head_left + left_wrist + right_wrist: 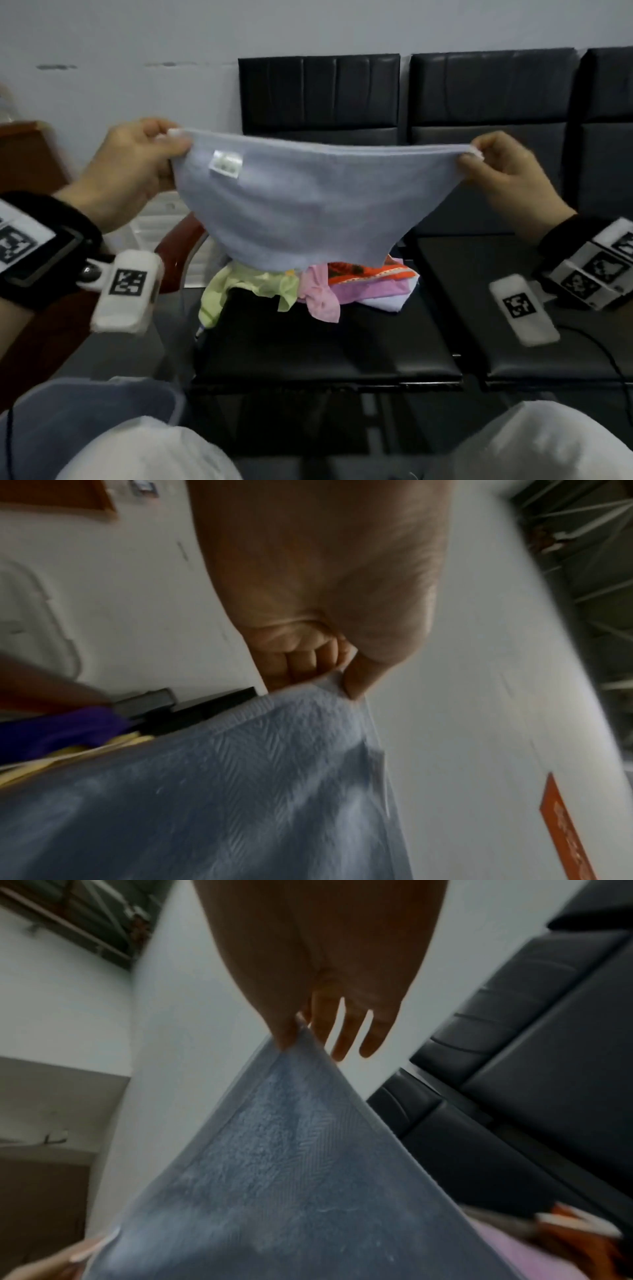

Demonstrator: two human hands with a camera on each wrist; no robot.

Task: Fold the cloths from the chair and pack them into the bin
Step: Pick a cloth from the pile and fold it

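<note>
A light blue towel (308, 202) with a small white label hangs stretched in the air above the chair. My left hand (137, 164) pinches its upper left corner and my right hand (496, 168) pinches its upper right corner. The wrist views show the same towel (222, 791) (291, 1164) held between thumb and fingers of the left hand (329, 666) and the right hand (298, 1031). Below it a pile of cloths (274, 291), yellow-green, pink, lilac and orange, lies on the black chair seat (325, 349). The grey bin (89, 407) stands at lower left by my knee.
A second black chair (513, 301) stands to the right, with a cable across its seat. A reddish wooden armrest (178, 240) and a white ribbed box are left of the chair. A pale wall rises behind. My knees fill the bottom edge.
</note>
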